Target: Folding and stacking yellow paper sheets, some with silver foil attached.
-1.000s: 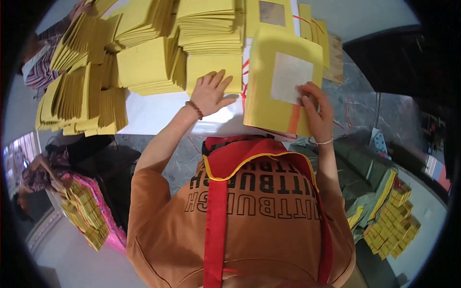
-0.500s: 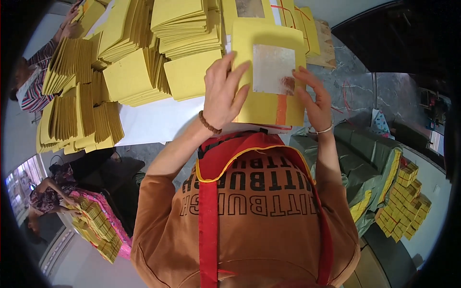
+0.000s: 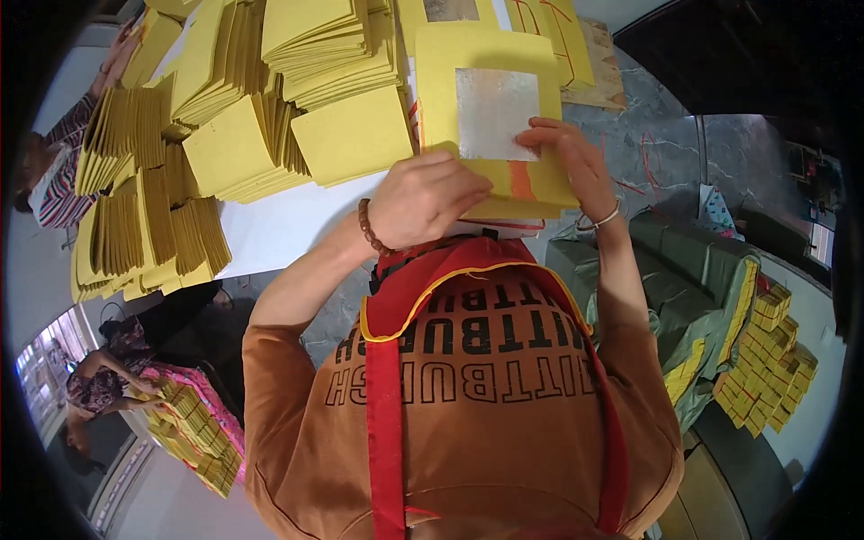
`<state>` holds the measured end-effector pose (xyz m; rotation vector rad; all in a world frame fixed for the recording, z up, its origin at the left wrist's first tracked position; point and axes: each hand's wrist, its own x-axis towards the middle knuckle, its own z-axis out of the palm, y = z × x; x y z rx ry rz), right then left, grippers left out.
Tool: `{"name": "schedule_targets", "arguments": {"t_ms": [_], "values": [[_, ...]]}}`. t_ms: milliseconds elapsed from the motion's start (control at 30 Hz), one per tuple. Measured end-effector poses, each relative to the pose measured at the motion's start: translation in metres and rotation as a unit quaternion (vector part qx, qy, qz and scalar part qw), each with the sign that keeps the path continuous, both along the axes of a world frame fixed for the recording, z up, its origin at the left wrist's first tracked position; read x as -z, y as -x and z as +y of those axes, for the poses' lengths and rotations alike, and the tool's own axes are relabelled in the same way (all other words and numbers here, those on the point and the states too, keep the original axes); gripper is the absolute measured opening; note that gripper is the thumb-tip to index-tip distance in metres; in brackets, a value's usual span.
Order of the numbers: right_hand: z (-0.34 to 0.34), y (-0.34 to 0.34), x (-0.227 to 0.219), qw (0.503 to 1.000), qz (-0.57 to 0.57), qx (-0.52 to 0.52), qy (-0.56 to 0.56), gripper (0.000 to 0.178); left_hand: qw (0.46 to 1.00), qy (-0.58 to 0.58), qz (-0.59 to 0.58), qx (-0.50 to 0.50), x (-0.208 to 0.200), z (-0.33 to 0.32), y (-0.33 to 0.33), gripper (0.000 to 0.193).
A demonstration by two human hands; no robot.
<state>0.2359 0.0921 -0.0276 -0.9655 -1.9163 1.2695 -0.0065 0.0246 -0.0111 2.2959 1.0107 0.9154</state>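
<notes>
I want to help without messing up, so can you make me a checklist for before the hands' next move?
1. Bare left hand at the lower-left edge of the yellow rectangular paper sheet: ok.
2. Bare right hand beside the pale silvery square patch's lower-right corner, fingertips over it: ok.
3. Short orange strip showing below the patch: ok.
4. Sheet's lower edge fully uncovered: not ok, the left hand hides part.
5. Left fingers pinching the paper: cannot tell.
6. Everything underneath lined up: cannot tell.

Left fingers [image 3: 463,183] bunched together — right fingers [image 3: 551,135] loosely bent, pointing inward — both forearms [image 3: 306,274] stretched forward.
</notes>
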Motion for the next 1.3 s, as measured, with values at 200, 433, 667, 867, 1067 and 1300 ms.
{"name": "schedule_targets", "arguments": {"t_ms": [200,433,667,867,1067,1300], "values": [[0.001,-0.001,-0.002,0.999,-0.019,-0.021,0.020,0.064,0.951,0.276,-0.095,-0.102,-0.009,0.009,-0.003,0.014],[-0.006,0.003,0.004,0.993,0.068,0.012,0.095,0.061,0.920,0.346,-0.141,-0.119,-0.001,0.013,-0.002,0.016],[0.000,0.000,0.009,0.999,0.036,-0.013,0.025,0.060,0.906,0.382,-0.139,-0.118,-0.002,0.019,0.001,0.015],[-0.001,-0.005,0.010,1.000,-0.004,-0.023,0.015,0.049,0.901,0.386,-0.158,-0.121,0.005,0.021,0.002,0.013],[-0.003,-0.008,0.014,0.997,0.037,0.000,0.072,0.027,0.948,0.286,-0.129,-0.061,-0.014,0.017,0.007,0.034],[-0.002,-0.009,0.019,0.975,0.077,0.046,0.205,0.024,0.991,0.124,-0.024,-0.038,0.009,0.023,0.037,0.050]]}}
